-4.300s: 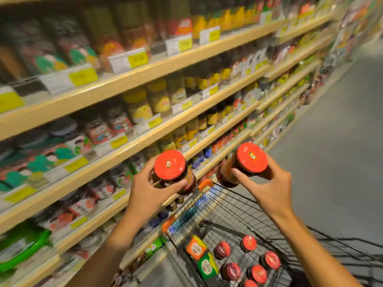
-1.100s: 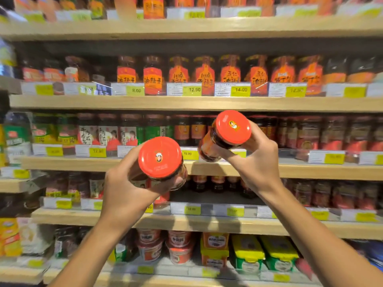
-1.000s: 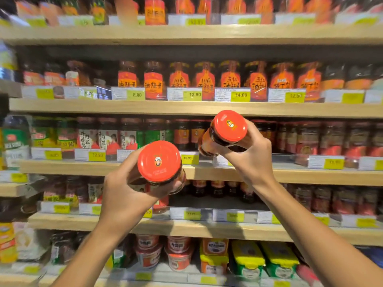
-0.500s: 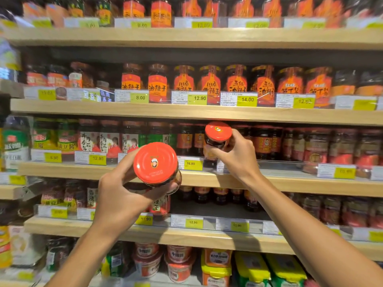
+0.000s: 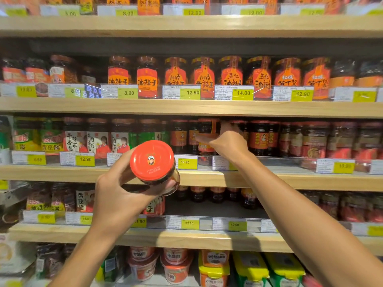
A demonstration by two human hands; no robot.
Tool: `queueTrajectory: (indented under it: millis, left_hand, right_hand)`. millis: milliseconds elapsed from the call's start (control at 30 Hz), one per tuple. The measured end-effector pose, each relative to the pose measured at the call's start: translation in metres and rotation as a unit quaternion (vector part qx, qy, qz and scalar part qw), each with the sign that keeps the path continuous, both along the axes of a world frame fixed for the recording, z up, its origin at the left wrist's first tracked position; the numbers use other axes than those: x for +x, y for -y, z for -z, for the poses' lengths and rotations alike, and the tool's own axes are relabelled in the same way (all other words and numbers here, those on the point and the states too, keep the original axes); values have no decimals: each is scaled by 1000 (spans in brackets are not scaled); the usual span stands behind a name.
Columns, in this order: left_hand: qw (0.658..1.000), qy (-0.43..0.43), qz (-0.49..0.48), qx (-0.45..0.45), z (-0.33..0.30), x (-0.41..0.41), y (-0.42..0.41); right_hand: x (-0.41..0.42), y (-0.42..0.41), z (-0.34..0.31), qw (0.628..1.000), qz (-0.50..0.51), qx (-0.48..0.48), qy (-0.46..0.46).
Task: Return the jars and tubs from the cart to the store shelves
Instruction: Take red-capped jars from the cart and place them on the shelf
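My left hand grips a dark sauce jar with a red lid, tilted so the lid faces me, in front of the middle shelf. My right hand reaches into that shelf. Its thumb and fingers are wrapped around a second red-lidded jar, which stands upright among matching jars. The hand hides part of this jar. The cart is out of view.
Wooden shelves above and below hold rows of jars behind yellow price tags. The lower shelf has a bare stretch in front of its back-row jars. Red tubs and yellow-lidded tubs fill the bottom shelf.
My right hand has pushed its jar forward and upright into the middle shelf row. The left hand and its jar have stayed roughly where they were. The view has moved closer to the shelves.
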State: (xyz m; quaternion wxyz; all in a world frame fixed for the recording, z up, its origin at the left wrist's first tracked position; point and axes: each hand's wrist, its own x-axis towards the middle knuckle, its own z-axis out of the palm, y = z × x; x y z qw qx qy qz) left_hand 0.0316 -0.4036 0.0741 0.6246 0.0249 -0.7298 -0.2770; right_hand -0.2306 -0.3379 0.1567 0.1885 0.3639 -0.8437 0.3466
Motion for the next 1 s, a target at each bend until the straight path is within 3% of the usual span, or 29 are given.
queueTrajectory:
  millis: [233, 400, 733, 1000]
  left_hand:
    - [1000, -2, 1, 2, -2, -4, -3]
    - [1000, -28, 0, 10, -10, -9, -6]
    - [994, -96, -13, 42, -45, -59, 9]
    - [994, -70, -60, 66, -42, -100, 29]
  right_hand:
    - [6, -9, -3, 999, -4, 45, -22]
    - [10, -37, 11, 997, 2, -1, -81]
    - [27, -95, 33, 985, -98, -116, -83]
    - [17, -115, 45, 978, -129, -138, -84]
